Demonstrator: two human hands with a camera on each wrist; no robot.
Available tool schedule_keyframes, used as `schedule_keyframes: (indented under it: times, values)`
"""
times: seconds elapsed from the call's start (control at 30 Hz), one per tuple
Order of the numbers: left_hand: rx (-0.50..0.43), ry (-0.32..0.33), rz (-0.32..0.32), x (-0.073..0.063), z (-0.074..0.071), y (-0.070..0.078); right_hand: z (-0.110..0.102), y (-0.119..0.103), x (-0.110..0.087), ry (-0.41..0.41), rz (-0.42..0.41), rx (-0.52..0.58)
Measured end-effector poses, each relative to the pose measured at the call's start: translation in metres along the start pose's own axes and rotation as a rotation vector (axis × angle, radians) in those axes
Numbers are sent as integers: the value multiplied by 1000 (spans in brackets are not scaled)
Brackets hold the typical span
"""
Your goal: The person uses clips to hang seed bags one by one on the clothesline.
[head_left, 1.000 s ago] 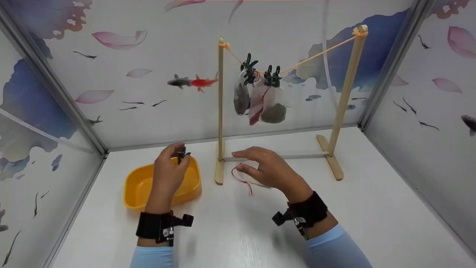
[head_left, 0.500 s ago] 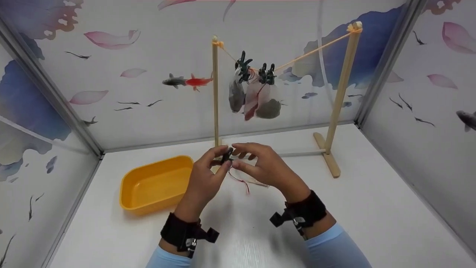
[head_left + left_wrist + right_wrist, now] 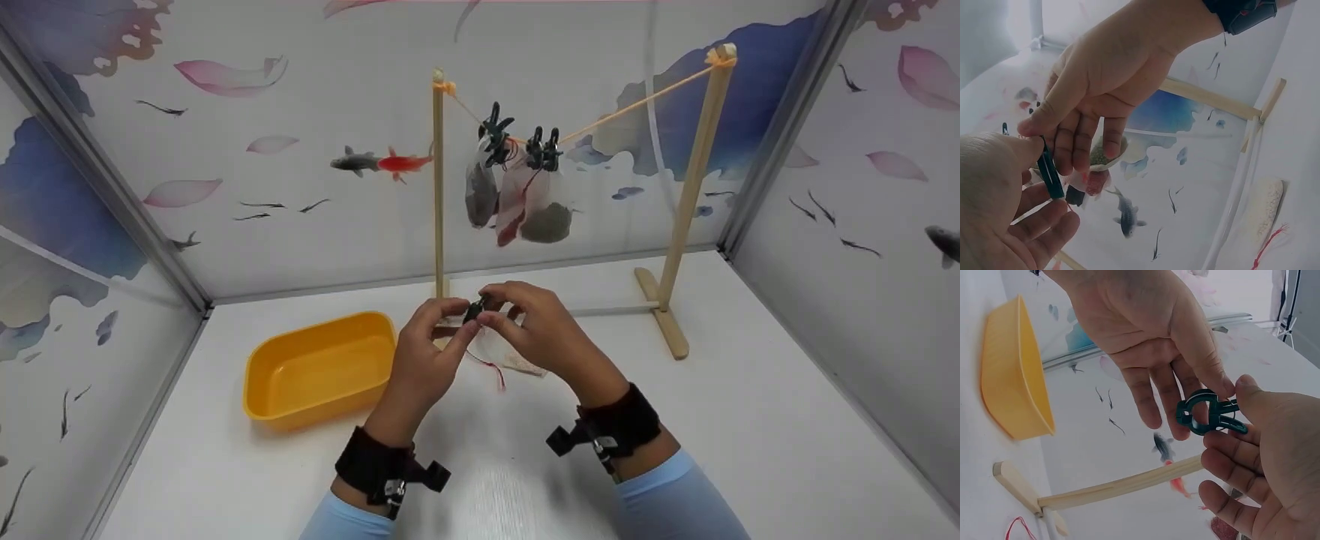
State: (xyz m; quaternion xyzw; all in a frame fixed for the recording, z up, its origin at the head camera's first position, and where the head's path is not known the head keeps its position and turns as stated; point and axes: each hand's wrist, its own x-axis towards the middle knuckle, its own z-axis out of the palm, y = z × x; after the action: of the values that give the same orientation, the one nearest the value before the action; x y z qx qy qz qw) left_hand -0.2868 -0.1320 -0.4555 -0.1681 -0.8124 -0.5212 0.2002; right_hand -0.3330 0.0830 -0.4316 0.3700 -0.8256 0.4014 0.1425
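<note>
My left hand (image 3: 427, 349) and right hand (image 3: 551, 334) meet around a small dark green spring clip (image 3: 474, 311), just in front of the stand's left post. The right wrist view shows the clip (image 3: 1202, 415) with a ring-shaped body. There the left hand (image 3: 1145, 337) pinches its body, while the right hand (image 3: 1266, 455) has thumb and forefinger at its two handles. Below the hands a pale mesh pouch (image 3: 525, 365) with a red cord (image 3: 491, 365) lies on the table, partly hidden in the head view.
Behind the hands stands a wooden frame (image 3: 694, 180) with a sagging orange string (image 3: 637, 110). Filled translucent pouches (image 3: 544, 221) hang from it by several dark clips (image 3: 551, 150). At the left is a yellow tray (image 3: 322, 409). Printed panels enclose the white table.
My left hand has moved right from above the yellow tray, carrying the clip to the right hand. The right hand now grips the clip too.
</note>
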Motion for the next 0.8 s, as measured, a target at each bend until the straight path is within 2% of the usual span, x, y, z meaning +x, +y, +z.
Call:
schedule_keyframes:
  times: [0.13,0.3,0.4,0.6,0.7,0.8]
  values:
    - [15,13,-108,2,2,-6,-4,8,2,79,16,-41]
    - [84,-17,-301,5,13,-22,-9,23,4,176,70,-64]
    - [187,-63,-390,9,25,-37,-12,32,3,216,103,-67]
    - [498,-189,-561,27,59,-66,-16,42,2,264,161,-44]
    - [593,-242,-594,36,71,-73,-15,44,2,270,168,-45]
    - [631,-249,-560,41,80,-74,-16,46,2,272,166,-50]
